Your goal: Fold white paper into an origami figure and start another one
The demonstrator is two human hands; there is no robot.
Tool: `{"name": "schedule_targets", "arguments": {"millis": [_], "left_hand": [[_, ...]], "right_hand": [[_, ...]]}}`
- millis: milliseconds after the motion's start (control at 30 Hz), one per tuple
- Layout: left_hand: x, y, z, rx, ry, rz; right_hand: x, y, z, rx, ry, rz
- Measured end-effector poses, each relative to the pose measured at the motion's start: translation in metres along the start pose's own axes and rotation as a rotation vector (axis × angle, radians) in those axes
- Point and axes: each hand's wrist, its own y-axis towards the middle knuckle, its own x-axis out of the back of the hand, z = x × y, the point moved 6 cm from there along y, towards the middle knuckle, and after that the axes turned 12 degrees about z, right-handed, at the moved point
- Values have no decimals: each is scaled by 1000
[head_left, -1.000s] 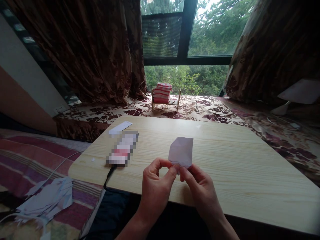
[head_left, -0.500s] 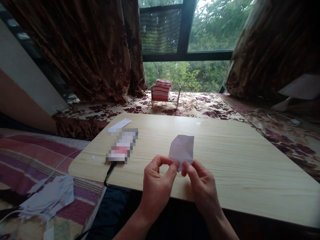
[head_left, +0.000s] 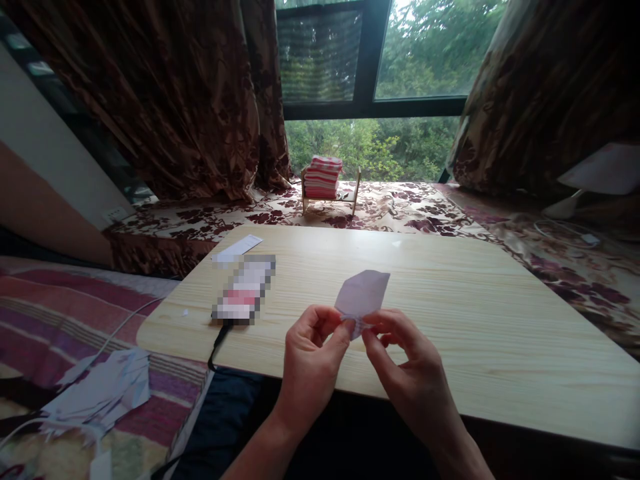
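Observation:
A small piece of pale paper (head_left: 364, 291) is held up over the near part of the table, its lower edge folded toward me. My left hand (head_left: 316, 353) pinches its lower left corner between thumb and fingers. At the lower right edge, my right hand (head_left: 407, 357) grips the paper between thumb and forefinger, the other fingers curled behind. The fingertips hide part of the fold.
The pale wooden table (head_left: 475, 320) carries a blurred phone (head_left: 245, 290) with a black cable and a paper strip (head_left: 240, 247). Paper scraps (head_left: 105, 393) lie on the striped bedding (head_left: 170, 373) at left. A small rack (head_left: 355, 193) holds folded striped cloths (head_left: 323, 177).
The paper has turned and its right side now slants inward to the fold. My right thumb and forefinger have shifted along its lower right edge; my left hand stays nearly in place.

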Motion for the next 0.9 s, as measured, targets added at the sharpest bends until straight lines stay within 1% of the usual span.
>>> {"name": "schedule_targets", "arguments": {"millis": [100,300,467,633,767,900], "left_hand": [[-1,0,-1,-3,-48,-10],[1,1,0,-13,-74,-22],[0,1,1,-12,-48,5],[1,0,1,-17,-33,8],[1,0,1,-15,-25,13],[1,-2,0,-23,18,12]], "right_hand": [[-1,2,2,40,1,31],[0,5,2,46,19,42],[1,7,1,21,9,63],[2,7,1,18,18,47],[2,6,2,12,8,71],[2,7,0,-24,13,82]]}}
